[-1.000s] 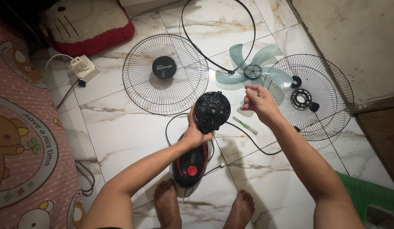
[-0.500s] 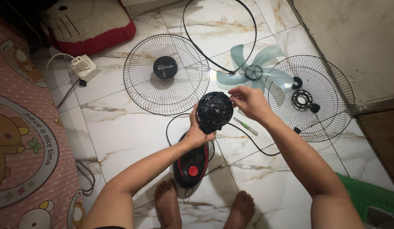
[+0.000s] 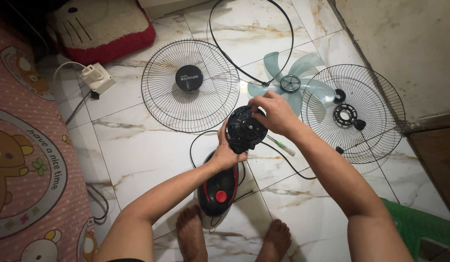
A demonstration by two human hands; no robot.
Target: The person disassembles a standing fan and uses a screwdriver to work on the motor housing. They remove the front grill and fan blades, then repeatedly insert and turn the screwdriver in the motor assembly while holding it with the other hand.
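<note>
1. The floor (image 3: 137, 150) is glossy white marble tile veined in brown; the fan's motor housing (image 3: 245, 128), a round ribbed black plastic drum, is held up above it at mid-frame.
2. A pink dotted mat (image 3: 26, 160) with cartoon bears lies well left of the motor housing.
3. Two round wire grilles lie flat: the front grille (image 3: 191, 85), with a solid black centre disc, up-left of the motor housing, and the rear grille (image 3: 353, 114), with a black ring at its hub, to its right.
4. A translucent teal blade (image 3: 290, 85) lies between the grilles, just above the motor housing.
5. The black-and-red fan base (image 3: 218, 187), smooth and oval with a red knob, stands just below the motor housing.
6. The left hand (image 3: 228, 150) wraps the housing's lower left edge, fingers curled tight.
7. The right hand (image 3: 273, 114) rests on its upper right rim, fingertips pinching there.
8. A slim screwdriver (image 3: 281, 145) lies just right of the motor housing.
</note>
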